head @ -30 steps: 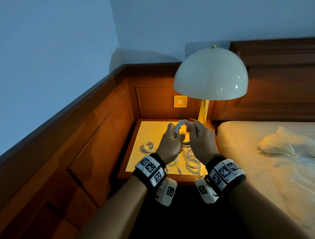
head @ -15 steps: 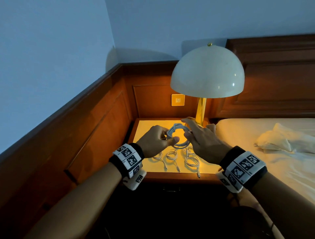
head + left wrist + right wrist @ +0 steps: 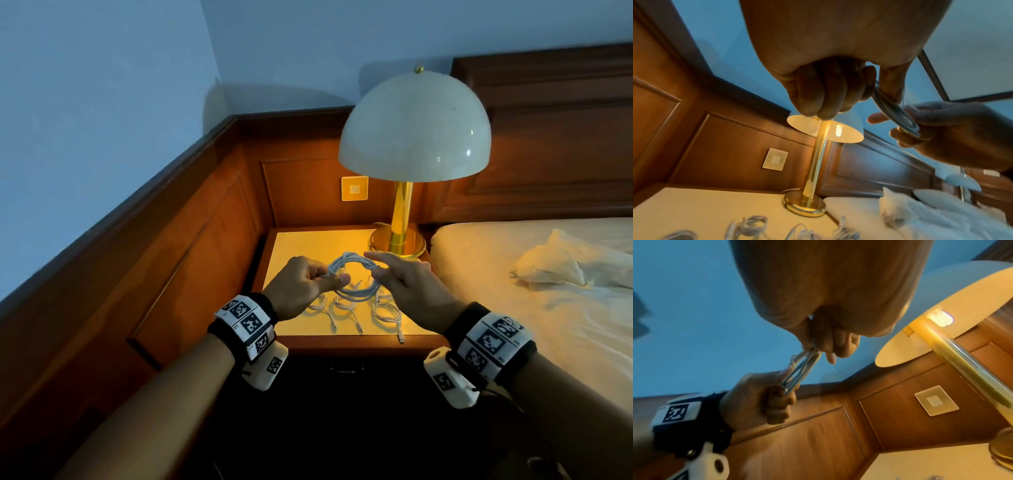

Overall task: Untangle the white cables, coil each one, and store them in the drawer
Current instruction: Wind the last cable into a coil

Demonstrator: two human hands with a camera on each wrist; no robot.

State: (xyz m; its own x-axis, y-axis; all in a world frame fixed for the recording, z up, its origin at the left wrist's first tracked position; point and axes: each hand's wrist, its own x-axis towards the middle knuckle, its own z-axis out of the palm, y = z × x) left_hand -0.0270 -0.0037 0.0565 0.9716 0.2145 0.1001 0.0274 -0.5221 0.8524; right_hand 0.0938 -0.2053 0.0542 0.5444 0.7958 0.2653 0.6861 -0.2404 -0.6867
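Observation:
A coiled white cable [image 3: 354, 275] hangs in the air above the nightstand top [image 3: 308, 243], held between both hands. My left hand [image 3: 305, 284] pinches its left side between thumb and curled fingers. My right hand [image 3: 400, 281] pinches the right side, with the index finger stretched out. The same coil [image 3: 898, 116] shows in the left wrist view and again as the coil [image 3: 799, 373] in the right wrist view. Three more coiled white cables [image 3: 356, 308] lie in a row near the nightstand's front edge. The drawer front [image 3: 342, 370] below is dark and looks shut.
A brass lamp [image 3: 400, 219] with a white dome shade stands at the nightstand's back right. Wood panelling with a wall switch [image 3: 354, 188] lines the back and left. A bed [image 3: 531, 274] with white sheets lies right of the nightstand.
The hands have moved apart and lowered, from a tight wrap close together to holding the finished coil at its two sides. The view has tilted down slightly.

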